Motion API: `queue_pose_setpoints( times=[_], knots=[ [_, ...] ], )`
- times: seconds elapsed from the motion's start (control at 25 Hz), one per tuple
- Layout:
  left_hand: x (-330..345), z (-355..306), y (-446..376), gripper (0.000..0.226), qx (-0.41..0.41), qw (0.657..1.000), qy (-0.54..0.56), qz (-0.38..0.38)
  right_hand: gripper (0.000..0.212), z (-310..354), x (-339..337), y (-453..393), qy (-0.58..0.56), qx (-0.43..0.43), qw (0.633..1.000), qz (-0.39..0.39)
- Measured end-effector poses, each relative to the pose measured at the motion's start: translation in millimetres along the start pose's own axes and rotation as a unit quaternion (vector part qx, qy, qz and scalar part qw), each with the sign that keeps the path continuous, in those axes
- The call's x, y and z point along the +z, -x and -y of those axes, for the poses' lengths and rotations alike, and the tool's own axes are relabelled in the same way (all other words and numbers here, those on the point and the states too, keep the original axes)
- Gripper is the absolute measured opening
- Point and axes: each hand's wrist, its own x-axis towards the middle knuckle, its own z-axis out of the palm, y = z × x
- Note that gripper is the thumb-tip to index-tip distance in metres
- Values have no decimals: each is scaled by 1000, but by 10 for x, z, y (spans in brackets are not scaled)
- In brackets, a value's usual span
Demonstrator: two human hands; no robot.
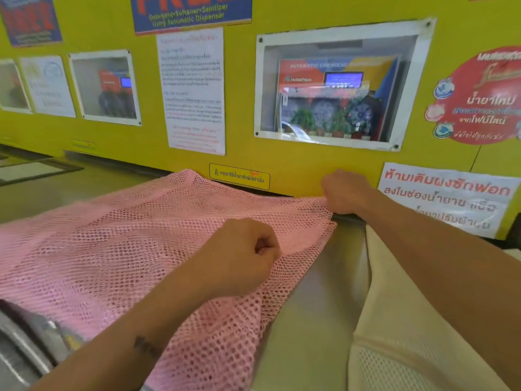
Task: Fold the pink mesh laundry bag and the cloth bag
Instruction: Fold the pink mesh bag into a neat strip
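The pink mesh laundry bag [118, 244] lies spread over the top of a washing machine, its near part hanging over the front edge. My left hand [239, 255] is curled and grips the bag's right edge near the middle. My right hand [345, 191] pinches the bag's far right corner against the yellow wall. A cream cloth bag [400, 320] with a mesh panel lies at the right, partly under my right forearm.
A yellow wall [282, 153] with posters, notices and a framed window stands right behind the machine top [318, 292]. The round washer door rim [19, 351] shows at the lower left. A bare strip of the top runs between the two bags.
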Motion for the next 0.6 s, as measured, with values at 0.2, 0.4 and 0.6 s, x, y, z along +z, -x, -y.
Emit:
queue_pose_setpoints(
  times=[0.2, 0.4, 0.6],
  knots=[
    [86, -69, 75, 28, 27, 994, 44, 95, 10, 128, 71, 35, -52, 1, 997, 50],
    [286, 172, 232, 65, -2, 965, -194, 178, 19, 273, 62, 96, -50, -8, 976, 213],
    [186, 112, 355, 57, 13, 988, -133, 77, 49, 399, -46, 177, -28, -29, 977, 208]
  ],
)
